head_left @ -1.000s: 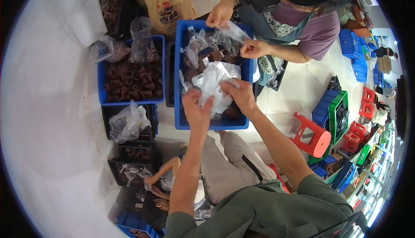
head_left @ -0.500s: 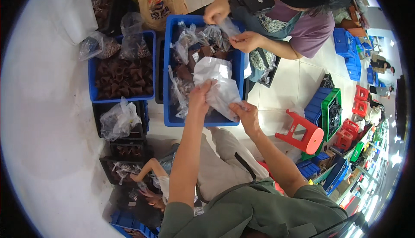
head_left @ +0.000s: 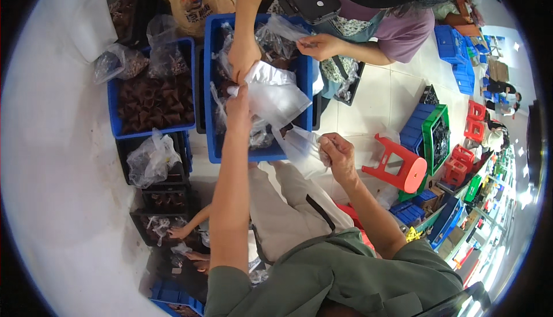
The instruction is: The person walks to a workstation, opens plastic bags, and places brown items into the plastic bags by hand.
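Observation:
My right hand [head_left: 339,154] is closed on a clear plastic bag [head_left: 304,146], which hangs loosely to its left by the near edge of a blue bin [head_left: 259,156]. Inside that bin, my left hand [head_left: 238,108] reaches in beside a stack of flat clear bags [head_left: 276,95]; its fingers are smeared and partly hidden, so I cannot tell if it grips anything. Just beyond, a co-worker's hand [head_left: 245,57] dips into the same bin. The co-worker's other hand [head_left: 320,46] holds a thin clear bag [head_left: 282,28]. Brown pieces and filled bags lie below.
To the left stands a blue bin [head_left: 193,101] of dark brown cones, topped with clear bags. Black crates [head_left: 129,164] line the wall, where another person's hand [head_left: 178,232] works. At right are a tipped red stool [head_left: 412,174] and a green crate [head_left: 444,144].
My right hand has drawn a bag away from the stack, toward the right. My left hand has shifted left along the stack. The co-worker's one hand has gone down into the bin.

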`<state>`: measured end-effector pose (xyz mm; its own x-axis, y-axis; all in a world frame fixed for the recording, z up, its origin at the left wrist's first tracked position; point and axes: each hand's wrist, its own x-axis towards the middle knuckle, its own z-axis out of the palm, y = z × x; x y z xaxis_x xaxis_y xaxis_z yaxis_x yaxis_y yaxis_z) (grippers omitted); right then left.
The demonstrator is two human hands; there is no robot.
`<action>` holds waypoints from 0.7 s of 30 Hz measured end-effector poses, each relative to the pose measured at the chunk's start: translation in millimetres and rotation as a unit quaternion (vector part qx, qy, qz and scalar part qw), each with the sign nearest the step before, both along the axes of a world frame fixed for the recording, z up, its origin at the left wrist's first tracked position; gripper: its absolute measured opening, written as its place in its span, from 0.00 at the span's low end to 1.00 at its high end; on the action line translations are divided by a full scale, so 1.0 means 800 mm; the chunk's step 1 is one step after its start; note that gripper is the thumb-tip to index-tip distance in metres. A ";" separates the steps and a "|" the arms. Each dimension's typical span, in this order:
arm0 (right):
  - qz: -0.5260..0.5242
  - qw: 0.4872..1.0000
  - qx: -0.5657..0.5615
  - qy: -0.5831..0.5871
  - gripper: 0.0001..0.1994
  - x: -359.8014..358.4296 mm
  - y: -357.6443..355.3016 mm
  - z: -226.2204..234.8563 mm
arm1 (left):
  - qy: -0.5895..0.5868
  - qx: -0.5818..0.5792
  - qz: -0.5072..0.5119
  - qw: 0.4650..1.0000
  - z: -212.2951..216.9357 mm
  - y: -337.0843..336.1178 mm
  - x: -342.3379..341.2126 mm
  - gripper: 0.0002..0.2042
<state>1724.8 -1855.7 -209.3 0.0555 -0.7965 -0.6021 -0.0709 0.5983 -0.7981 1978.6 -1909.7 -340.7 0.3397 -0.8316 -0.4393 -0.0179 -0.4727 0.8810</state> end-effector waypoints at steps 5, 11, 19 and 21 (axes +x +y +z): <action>0.062 0.992 -0.104 0.047 0.06 -0.017 0.006 0.031 | -0.069 -0.084 0.193 0.975 0.111 0.075 -0.020 0.29; 0.123 0.978 -0.164 0.025 0.05 0.009 0.042 0.043 | 0.568 0.185 0.073 0.798 0.122 0.197 -0.091 0.17; 0.227 0.971 -0.040 0.067 0.14 -0.034 0.074 0.010 | 0.302 -0.026 0.156 0.940 0.141 0.177 -0.092 0.08; 0.376 0.887 0.004 0.267 0.25 -0.018 0.036 0.032 | 0.251 -0.033 0.103 0.962 0.139 0.191 -0.076 0.07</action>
